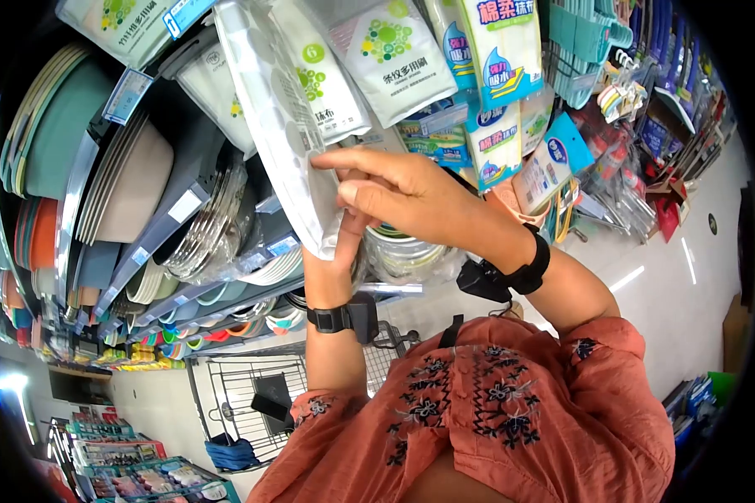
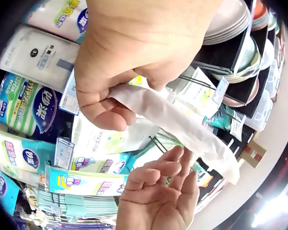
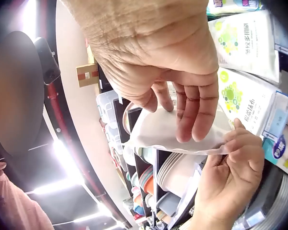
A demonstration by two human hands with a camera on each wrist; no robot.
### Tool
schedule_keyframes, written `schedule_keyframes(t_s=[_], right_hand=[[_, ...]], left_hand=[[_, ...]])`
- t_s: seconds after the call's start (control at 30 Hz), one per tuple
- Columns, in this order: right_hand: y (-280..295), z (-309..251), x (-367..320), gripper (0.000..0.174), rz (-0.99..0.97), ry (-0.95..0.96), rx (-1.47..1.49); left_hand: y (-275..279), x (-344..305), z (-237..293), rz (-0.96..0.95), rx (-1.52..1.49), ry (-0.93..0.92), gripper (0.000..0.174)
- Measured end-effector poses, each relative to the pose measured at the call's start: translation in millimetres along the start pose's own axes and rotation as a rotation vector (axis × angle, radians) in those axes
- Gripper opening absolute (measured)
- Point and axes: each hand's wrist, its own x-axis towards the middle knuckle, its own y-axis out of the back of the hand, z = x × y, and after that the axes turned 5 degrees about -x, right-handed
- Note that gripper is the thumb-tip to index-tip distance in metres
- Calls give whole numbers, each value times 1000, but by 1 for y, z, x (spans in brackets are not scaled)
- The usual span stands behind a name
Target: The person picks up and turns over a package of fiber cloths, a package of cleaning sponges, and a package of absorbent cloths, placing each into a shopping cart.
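A flat, soft white plastic packet stands out in front of the shelf, seen nearly edge-on in the head view. My left hand pinches one end of it between thumb and fingers; in the head view that hand is mostly hidden behind the packet and the other hand. My right hand is at the packet's near side, index finger extended onto its surface. In the right wrist view, the fingers of this hand lie fairly straight over the white face of the packet. What the packet contains is hidden.
Hanging packs of cleaning cloths fill the rack ahead. Stacked bowls and plates line shelves on the left. Below stands a wire shopping cart. Teal plastic goods hang at upper right, above the pale floor.
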Motion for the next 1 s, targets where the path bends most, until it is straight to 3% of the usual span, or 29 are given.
schedule_keyframes(t_s=[0.1, 0.17, 0.43, 0.83, 1.0], right_hand=[[-4, -2, -4, 47, -19, 3, 35], [-6, -5, -8, 49, -4, 32, 15], [-7, 9, -15, 55, 92, 286, -211], [5, 34, -4, 63, 24, 313, -524], [31, 34, -2, 67, -114, 360, -421]], left_hand=[[-23, 7, 4, 181, -187, 151, 47], [-21, 9, 4, 172, -195, 139, 46], [-16, 4, -11, 96, -79, -34, 42], [-36, 4, -37, 151, 121, -239, 37], [-42, 5, -45, 166, 190, -271, 34]])
